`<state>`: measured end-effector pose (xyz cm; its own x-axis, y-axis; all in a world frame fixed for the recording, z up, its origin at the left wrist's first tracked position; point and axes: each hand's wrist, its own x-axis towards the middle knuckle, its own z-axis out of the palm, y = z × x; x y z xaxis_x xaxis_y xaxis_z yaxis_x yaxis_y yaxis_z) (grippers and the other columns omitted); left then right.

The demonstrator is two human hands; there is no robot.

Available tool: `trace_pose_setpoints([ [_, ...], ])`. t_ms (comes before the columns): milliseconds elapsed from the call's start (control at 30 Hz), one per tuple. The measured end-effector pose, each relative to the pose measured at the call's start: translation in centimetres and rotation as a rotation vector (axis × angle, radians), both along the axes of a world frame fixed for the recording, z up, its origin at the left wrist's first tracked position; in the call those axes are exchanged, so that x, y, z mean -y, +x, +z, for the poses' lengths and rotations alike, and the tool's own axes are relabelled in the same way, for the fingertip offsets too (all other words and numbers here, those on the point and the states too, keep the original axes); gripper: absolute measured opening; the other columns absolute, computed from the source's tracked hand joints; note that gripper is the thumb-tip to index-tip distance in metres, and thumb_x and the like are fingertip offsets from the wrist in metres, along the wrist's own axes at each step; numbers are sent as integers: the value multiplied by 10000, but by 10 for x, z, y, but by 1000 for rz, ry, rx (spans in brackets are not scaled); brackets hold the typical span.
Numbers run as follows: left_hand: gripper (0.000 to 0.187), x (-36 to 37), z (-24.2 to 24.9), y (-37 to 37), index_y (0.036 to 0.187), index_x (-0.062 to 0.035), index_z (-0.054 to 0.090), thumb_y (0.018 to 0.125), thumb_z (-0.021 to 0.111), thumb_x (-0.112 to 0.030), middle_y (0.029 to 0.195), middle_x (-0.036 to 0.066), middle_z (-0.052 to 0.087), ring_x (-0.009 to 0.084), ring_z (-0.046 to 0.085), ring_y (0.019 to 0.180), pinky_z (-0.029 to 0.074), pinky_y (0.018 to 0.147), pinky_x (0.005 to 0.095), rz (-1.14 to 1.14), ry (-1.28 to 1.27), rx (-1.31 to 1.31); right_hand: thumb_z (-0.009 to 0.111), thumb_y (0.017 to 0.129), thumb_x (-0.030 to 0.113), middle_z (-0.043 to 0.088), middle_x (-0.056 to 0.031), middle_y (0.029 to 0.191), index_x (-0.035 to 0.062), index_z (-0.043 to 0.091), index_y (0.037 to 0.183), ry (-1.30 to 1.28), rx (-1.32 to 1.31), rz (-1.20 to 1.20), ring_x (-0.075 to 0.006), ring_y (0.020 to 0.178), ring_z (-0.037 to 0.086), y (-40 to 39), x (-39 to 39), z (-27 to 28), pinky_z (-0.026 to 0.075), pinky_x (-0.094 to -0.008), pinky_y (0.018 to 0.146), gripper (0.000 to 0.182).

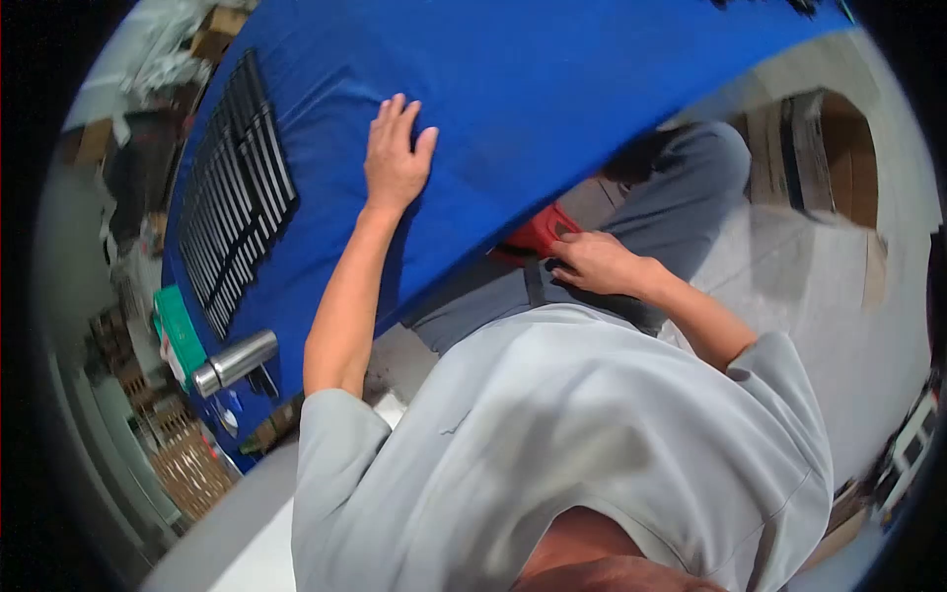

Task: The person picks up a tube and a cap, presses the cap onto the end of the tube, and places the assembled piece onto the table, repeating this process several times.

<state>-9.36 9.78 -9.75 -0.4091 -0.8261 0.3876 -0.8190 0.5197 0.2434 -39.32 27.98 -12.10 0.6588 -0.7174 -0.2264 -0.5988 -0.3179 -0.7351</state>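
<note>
My left hand [397,163] lies flat on the blue cloth [513,89] of the table, palm down, fingers stretched and thumb apart, holding nothing. Down at my lap, below the table's edge, my right hand [600,264] has its fingers curled at the rim of a red plastic object [538,233] with an opening in it. Much of that object is hidden under the table edge, so its kind cannot be made out. To the left of my left hand, several slim black-and-silver rods [237,197] are laid side by side in rows.
A steel flask [235,362] lies at the table's near left corner, beside a green box [180,335] and small items. Dark pieces [769,5] sit at the far edge. An open cardboard box [834,158] stands on the floor to the right.
</note>
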Motion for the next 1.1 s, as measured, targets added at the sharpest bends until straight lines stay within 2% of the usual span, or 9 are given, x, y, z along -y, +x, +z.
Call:
trace_pose_setpoints([
  [267, 536, 0, 2, 2, 1382, -37, 593, 1012, 563, -425, 1519, 208, 485, 374, 394, 1456, 323, 1189, 458, 7, 75, 27, 620, 909, 207, 697, -239, 941, 32, 714, 949, -55, 149, -46, -403, 903, 686, 7, 11, -12, 539, -509, 824, 203],
  [433, 540, 1, 3, 0, 1384, -37, 591, 1009, 561, -424, 1519, 205, 487, 369, 398, 1454, 322, 1190, 450, 24, 77, 40, 614, 917, 229, 710, -235, 1017, 32, 677, 1138, -98, 40, 53, -405, 980, 687, 10, 51, -12, 541, -508, 838, 303],
  [567, 535, 1, 0, 1, 1382, -42, 594, 1005, 566, -420, 1511, 203, 497, 369, 406, 1448, 321, 1191, 447, 39, 65, 44, 564, 937, 243, 715, -224, 1054, 34, 689, 1114, -36, -378, 340, -355, 975, 708, 32, 80, -3, 555, -472, 826, 301],
  [600, 532, 1, -3, 1, 1378, -45, 597, 998, 573, -416, 1507, 205, 500, 370, 409, 1445, 312, 1196, 457, 35, 65, 32, 484, 987, 277, 735, -171, 1082, 33, 704, 1087, -241, -324, 319, -320, 1000, 716, 34, 82, -37, 572, -426, 847, 344],
  [767, 526, 2, -4, 1, 1370, -62, 605, 980, 592, -415, 1504, 200, 503, 367, 412, 1441, 292, 1207, 475, 39, 60, 12, 436, 1018, 275, 615, -165, 1363, 42, 631, 1286, -554, 16, -134, -336, 1288, 555, 44, 110, -115, 400, -450, 1121, 405],
  [800, 535, 2, -2, 1, 1380, -50, 598, 995, 580, -421, 1505, 204, 503, 371, 419, 1438, 322, 1195, 438, 38, 44, 41, 426, 1025, 275, 591, -163, 1419, 44, 617, 1325, -609, 85, -226, -339, 1346, 522, 46, 113, -118, 366, -455, 1175, 424],
  [900, 544, 1, -2, 0, 1384, -51, 595, 993, 579, -428, 1509, 205, 499, 371, 414, 1441, 315, 1199, 441, 35, 52, 19, 449, 1015, 259, 507, -179, 1503, 60, 539, 1428, -319, 13, -66, -334, 1415, 440, 33, 122, -75, 283, -464, 1215, 467],
  [1000, 537, 2, -3, 1, 1382, -75, 597, 979, 590, -430, 1513, 181, 499, 359, 403, 1448, 292, 1210, 472, 37, 51, 7, 474, 1000, 253, 517, -169, 1498, 77, 545, 1434, -573, -166, 17, -341, 1402, 459, 28, 129, -73, 312, -481, 1199, 474],
  [1100, 542, 3, -7, 3, 1382, -73, 596, 980, 585, -436, 1514, 184, 497, 358, 404, 1447, 292, 1211, 472, 36, 43, 13, 484, 985, 257, 523, -170, 1493, 93, 556, 1428, -92, -191, -24, -348, 1395, 464, 18, 119, 5, 321, -499, 1190, 479],
])
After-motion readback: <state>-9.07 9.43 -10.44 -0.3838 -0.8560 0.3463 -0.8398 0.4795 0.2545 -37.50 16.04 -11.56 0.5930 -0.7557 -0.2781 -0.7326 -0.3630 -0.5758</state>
